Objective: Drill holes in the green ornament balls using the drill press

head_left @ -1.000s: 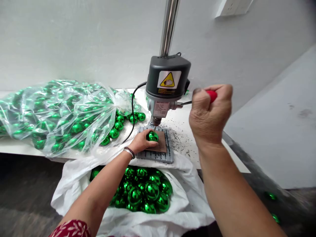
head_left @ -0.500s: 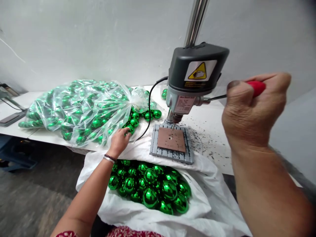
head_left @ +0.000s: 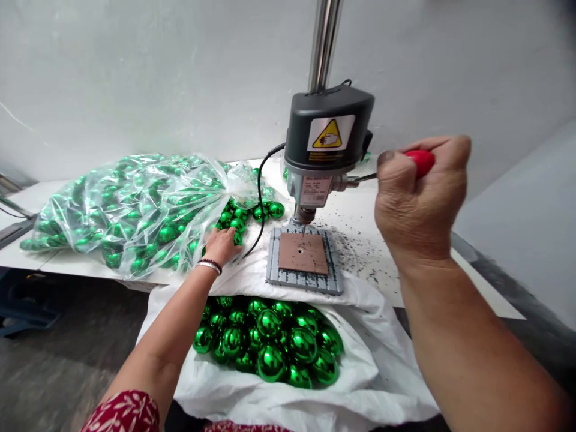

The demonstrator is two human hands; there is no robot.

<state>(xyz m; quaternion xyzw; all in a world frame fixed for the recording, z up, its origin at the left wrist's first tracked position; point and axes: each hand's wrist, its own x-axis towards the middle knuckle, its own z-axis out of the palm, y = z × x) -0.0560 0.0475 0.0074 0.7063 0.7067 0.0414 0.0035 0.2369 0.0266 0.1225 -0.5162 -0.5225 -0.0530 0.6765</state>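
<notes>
My right hand [head_left: 423, 198] is closed round the red knob [head_left: 420, 162] of the feed lever on a small bench drill press [head_left: 330, 129]. Below its chuck, a brown square board [head_left: 302, 253] with a hole in it rests on the grey slotted base [head_left: 333, 282]. To the left, my left hand [head_left: 220, 245] reaches palm down to the mouth of the clear plastic bag [head_left: 135, 207]. Its fingers curl over a shiny green bauble [head_left: 237, 239] at the edge of a small pile; the thumb is hidden.
More green baubles [head_left: 270, 324] lie in a white cloth [head_left: 252, 401] at the front, below the press. Dark shavings [head_left: 360, 246] are scattered over the white table [head_left: 387, 282]. A black cable [head_left: 260, 198] loops left of the press. A blue stool [head_left: 27, 300] stands on the floor.
The view has shifted, so the press appears further left. My left hand has reached slightly further onto the baubles at the bag's mouth. My right hand keeps its hold on the lever knob.
</notes>
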